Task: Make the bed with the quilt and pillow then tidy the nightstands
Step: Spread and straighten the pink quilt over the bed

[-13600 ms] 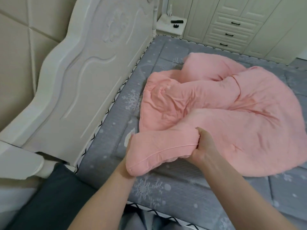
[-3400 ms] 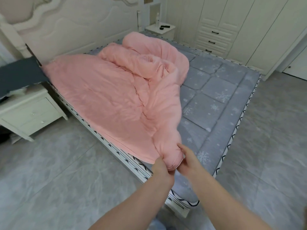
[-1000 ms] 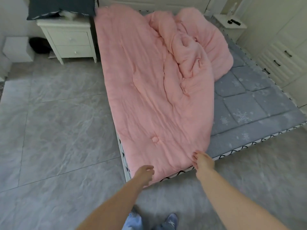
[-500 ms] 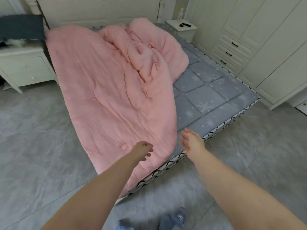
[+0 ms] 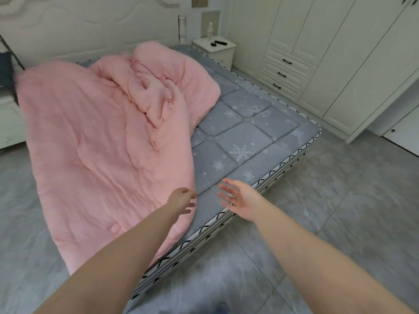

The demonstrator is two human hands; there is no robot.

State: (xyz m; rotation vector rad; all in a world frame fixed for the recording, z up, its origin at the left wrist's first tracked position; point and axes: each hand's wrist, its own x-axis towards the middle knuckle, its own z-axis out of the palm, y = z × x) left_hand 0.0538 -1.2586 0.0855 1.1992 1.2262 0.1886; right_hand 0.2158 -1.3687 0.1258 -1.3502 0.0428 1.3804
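You're at the foot corner of the bed. One grey mattress point(image 5: 247, 130) with a snowflake print, its right half bare. One pink quilt point(image 5: 102, 143): flat along the left half, overhanging the left side edge, bunched in a heap near the headboard point(image 5: 90, 26) at centre.

Floor point(image 5: 340, 200) is grey marbled tile. White wardrobe point(image 5: 340, 53) runs down the right wall, with three dark-handled drawers visible.

Nightstands: two. Far nightstand point(image 5: 215, 49) sits right of the headboard and carries one white bottle point(image 5: 210, 29) plus two small dark items I can't identify. Near nightstand point(image 5: 9, 123) is at the left edge, only partly in frame. A dark cushion-like shape point(image 5: 5, 72) sits above it; can't tell if that's the pillow.

Hands: two, both empty. Your left hand point(image 5: 181, 200) hovers just over the quilt's lower right edge, fingers loosely curled, gripping nothing. Your right hand point(image 5: 240, 198) is over the bare mattress corner, fingers spread and straight, one ring point(image 5: 231, 203) on it. Hands are near each other, not touching.
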